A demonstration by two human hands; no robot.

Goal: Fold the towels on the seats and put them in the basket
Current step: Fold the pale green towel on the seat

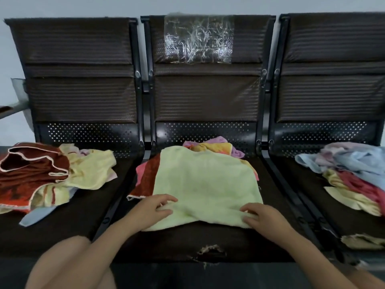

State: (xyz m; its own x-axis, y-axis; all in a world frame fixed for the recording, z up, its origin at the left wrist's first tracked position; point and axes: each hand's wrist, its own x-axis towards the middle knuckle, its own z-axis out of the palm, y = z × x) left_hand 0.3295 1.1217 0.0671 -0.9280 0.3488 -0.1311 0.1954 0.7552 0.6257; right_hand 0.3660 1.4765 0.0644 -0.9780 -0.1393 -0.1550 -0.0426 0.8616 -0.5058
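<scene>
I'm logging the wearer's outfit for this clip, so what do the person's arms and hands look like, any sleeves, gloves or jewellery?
Both arms are bare from the bottom of the picture up to the hands: no sleeves show. The left hand and the right hand wear no gloves, and no rings, watch or bracelet can be seen on the fingers or wrists. No markings show.
</scene>
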